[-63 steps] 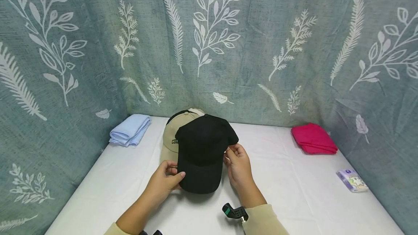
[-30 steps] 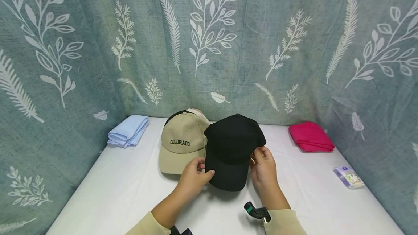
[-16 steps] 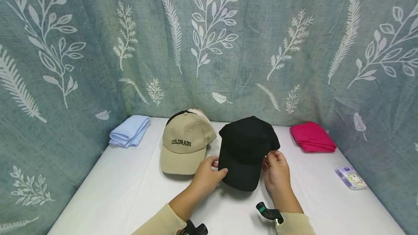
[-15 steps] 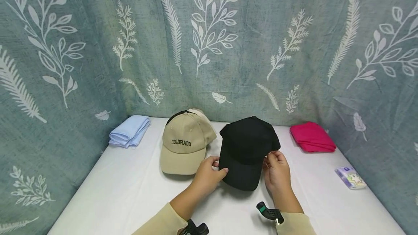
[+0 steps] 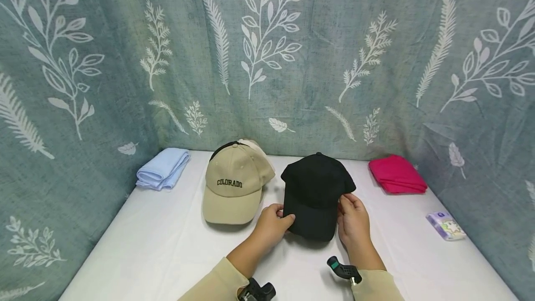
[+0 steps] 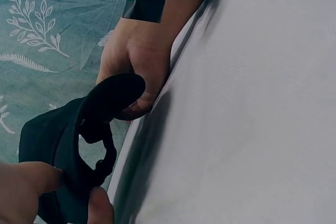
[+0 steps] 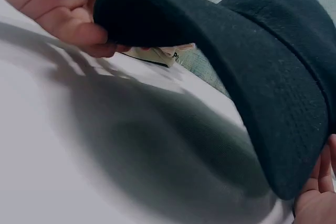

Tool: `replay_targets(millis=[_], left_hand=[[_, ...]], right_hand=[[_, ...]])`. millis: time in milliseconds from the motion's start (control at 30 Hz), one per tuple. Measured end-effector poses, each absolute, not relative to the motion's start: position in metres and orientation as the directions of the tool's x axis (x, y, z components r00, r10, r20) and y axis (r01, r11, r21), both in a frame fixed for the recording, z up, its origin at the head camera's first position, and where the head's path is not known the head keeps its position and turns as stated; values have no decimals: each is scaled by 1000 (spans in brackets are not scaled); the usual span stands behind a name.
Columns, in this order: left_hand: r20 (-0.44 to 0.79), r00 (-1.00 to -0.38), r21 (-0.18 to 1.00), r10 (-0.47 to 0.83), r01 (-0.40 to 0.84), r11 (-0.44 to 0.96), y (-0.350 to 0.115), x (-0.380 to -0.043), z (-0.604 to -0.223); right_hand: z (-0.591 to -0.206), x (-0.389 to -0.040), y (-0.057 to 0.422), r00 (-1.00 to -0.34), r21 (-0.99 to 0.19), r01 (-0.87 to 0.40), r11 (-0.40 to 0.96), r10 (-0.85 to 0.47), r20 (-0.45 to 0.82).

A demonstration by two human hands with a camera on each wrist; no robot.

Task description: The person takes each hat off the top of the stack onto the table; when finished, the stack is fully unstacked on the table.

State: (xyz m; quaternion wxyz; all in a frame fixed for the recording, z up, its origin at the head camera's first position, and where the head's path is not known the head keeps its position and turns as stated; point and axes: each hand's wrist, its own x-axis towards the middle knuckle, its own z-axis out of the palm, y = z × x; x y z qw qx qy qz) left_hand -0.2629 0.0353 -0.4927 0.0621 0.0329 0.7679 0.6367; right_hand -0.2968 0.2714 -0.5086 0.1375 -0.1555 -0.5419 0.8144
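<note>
A: Where is the black cap (image 5: 319, 182)?

B: It is right of the tan cap (image 5: 234, 171), behind the middle of the table (image 5: 146, 245). The brim (image 7: 273, 98) is raised from the surface.

A: How is it gripped?

B: The left hand (image 5: 270, 225) pinches the brim's left side; the right hand (image 5: 354, 221) pinches the cap's right side, further back. I think two sides are held so that the soft cap does not fold.

A: And the blue cloth (image 5: 163, 168)?

B: It lies at the back left corner, probably to leave the centre free.
</note>
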Motion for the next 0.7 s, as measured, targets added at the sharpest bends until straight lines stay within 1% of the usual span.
replay_targets(millis=[100,233,333,700], left_hand=[[-62,-990,978,123,-36,204,33,-263,-495],[-54,-995,952,87,-25,304,28,-265,-497],[-41,-997,934,71,-13,357,26,-267,-497],[-20,-998,926,67,6,377,24,-269,-496]], right_hand=[[-509,-297,271,-926,-938,-15,-345,358,-117],[-509,-298,270,-944,-960,43,-277,302,-130],[-508,-300,271,-953,-968,61,-245,273,-129],[-502,-308,270,-977,-985,101,-142,174,-126]])
